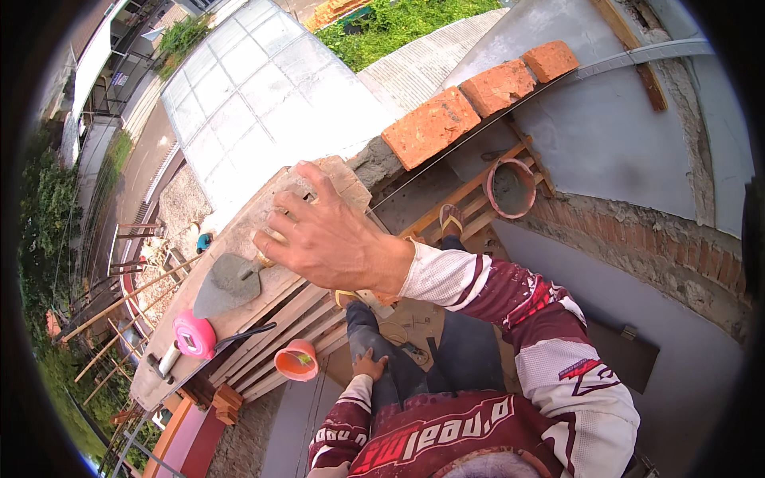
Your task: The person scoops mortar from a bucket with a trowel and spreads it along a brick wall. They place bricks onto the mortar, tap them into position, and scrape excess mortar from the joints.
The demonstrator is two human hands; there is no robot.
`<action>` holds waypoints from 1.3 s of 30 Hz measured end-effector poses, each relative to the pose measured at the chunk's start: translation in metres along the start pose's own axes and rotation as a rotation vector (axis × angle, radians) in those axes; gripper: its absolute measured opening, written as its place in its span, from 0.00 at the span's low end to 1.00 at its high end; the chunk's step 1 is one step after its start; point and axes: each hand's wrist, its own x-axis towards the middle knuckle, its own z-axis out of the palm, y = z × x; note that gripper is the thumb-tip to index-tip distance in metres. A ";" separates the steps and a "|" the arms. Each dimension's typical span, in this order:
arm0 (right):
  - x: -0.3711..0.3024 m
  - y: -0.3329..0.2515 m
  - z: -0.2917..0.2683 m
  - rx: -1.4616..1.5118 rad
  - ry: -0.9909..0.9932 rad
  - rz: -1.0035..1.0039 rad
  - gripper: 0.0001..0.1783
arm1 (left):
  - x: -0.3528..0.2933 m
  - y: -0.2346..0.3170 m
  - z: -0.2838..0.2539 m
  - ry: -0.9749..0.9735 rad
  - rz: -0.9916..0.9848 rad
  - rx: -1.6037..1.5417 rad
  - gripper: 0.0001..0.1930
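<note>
My right hand (339, 239) reaches across to a wooden board on top of the wall. Its fingers are spread and bent over the handle of a trowel (228, 287), and bits of the handle show between them. The grey-smeared blade lies on the board (179, 307), pointing toward the near left. My left hand (369, 366) rests on my left thigh with its fingers stretched out, holding nothing. Beyond my right hand, orange bricks (431, 127) stand in a row on the wall, with a taut string along their near side.
A pink round reel (194, 333) and a hammer (166, 360) lie at the board's near-left end. An orange bucket (296, 360) is below it. Another bucket (511, 190) holds grey mortar at the right. Left of the wall, the ground lies far below.
</note>
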 end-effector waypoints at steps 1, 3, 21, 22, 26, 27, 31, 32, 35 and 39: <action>0.000 -0.003 0.003 0.001 0.015 0.022 0.19 | -0.004 -0.001 0.000 -0.034 -0.045 -0.042 0.45; -0.002 -0.005 0.003 0.001 0.132 0.046 0.21 | -0.010 0.003 -0.003 -0.043 -0.070 -0.030 0.45; -0.173 0.289 -0.020 0.102 0.035 0.763 0.28 | -0.002 0.024 0.006 -0.063 -0.042 0.049 0.42; -0.168 0.304 -0.016 0.102 -0.090 0.730 0.31 | -0.002 0.027 0.007 -0.067 -0.043 0.045 0.42; -0.157 0.322 -0.001 -0.201 -0.462 0.679 0.35 | -0.003 0.039 0.010 -0.048 -0.111 0.027 0.44; -0.155 0.321 0.001 -0.161 -0.511 0.750 0.35 | -0.004 0.041 0.009 -0.045 -0.114 0.010 0.44; -0.152 0.314 -0.001 -0.147 -0.521 0.800 0.36 | -0.006 0.043 0.008 -0.049 -0.086 -0.012 0.44; -0.152 0.312 -0.001 -0.162 -0.523 0.796 0.36 | -0.006 0.042 0.009 -0.044 -0.098 -0.018 0.44; -0.153 0.313 0.001 -0.179 -0.503 0.788 0.35 | -0.005 0.038 0.013 -0.034 -0.118 -0.022 0.43; -0.154 0.313 0.005 -0.218 -0.497 0.785 0.32 | -0.001 0.030 0.017 -0.028 -0.088 0.004 0.42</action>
